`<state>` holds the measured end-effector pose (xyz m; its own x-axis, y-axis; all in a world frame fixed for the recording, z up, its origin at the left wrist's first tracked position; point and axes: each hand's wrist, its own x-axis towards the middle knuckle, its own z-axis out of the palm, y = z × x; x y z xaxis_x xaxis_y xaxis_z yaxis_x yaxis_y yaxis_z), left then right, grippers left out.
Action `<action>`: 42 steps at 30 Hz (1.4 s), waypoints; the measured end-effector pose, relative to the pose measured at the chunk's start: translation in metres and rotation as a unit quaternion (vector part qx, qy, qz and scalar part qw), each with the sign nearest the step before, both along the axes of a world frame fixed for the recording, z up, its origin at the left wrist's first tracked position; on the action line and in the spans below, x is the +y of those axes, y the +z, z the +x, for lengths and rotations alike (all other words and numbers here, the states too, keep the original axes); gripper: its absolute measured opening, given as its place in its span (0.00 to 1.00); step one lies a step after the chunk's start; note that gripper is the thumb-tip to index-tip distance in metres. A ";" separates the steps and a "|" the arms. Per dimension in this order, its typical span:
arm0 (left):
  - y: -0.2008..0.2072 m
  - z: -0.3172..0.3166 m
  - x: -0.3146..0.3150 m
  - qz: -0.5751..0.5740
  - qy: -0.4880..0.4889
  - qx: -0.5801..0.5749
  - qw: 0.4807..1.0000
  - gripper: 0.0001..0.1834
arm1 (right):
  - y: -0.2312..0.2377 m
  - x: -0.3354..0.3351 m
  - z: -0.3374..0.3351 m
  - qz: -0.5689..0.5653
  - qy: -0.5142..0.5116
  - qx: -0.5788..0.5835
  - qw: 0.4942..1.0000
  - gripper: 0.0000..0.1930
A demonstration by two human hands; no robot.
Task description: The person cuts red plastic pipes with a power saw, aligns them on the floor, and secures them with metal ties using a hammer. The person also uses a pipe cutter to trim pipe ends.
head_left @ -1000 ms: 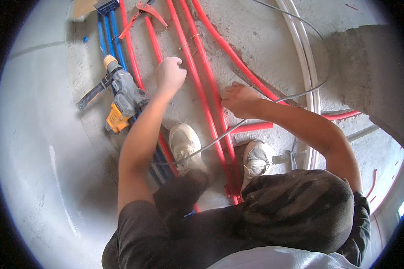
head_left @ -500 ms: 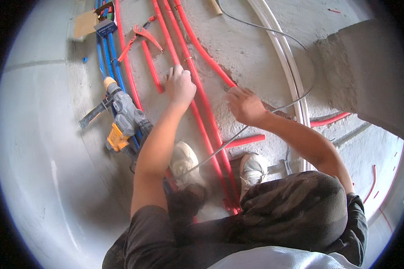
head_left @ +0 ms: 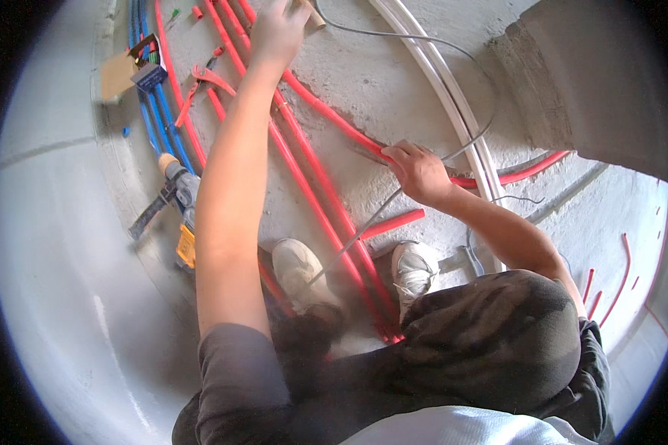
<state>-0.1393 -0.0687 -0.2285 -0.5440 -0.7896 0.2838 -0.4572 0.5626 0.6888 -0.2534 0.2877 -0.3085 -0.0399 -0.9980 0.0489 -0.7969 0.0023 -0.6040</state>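
Observation:
My right hand (head_left: 424, 176) is closed on a curved red pipe (head_left: 326, 111), which runs along the concrete floor and shows again beyond the hand. A thin grey cable passes beside that wrist. My left arm stretches far forward, and my left hand (head_left: 276, 37) is smeared by motion above the straight red pipes (head_left: 293, 170). Beside its fingers is the end of a wooden handle (head_left: 315, 20); whether they touch it I cannot tell. Red pipe cutters (head_left: 204, 76) lie left of my left forearm, partly hidden by it.
A rotary hammer drill (head_left: 182, 193) lies at the left, partly behind my arm. Blue pipes (head_left: 156, 122) run past an open box (head_left: 150, 74) of small parts. White pipes (head_left: 453, 89) curve along the right. A short red pipe piece (head_left: 393, 222) lies by my shoes.
My left hand has moved forward from the straight red pipes toward the wooden handle. The right hand now closes around the curved red pipe. The view has shifted slightly.

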 end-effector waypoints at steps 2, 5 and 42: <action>-0.059 0.051 -0.028 -0.069 0.079 -0.221 0.970 0.33 | 0.004 -0.007 0.009 0.042 -0.030 0.026 0.998 0.15; -0.098 0.079 -0.019 0.031 0.058 -0.277 0.959 0.37 | -0.005 -0.006 0.005 0.073 -0.028 0.018 0.997 0.12; -0.113 0.084 -0.049 0.014 0.145 -0.157 0.977 0.16 | -0.007 -0.146 0.049 0.109 0.023 0.062 0.992 0.30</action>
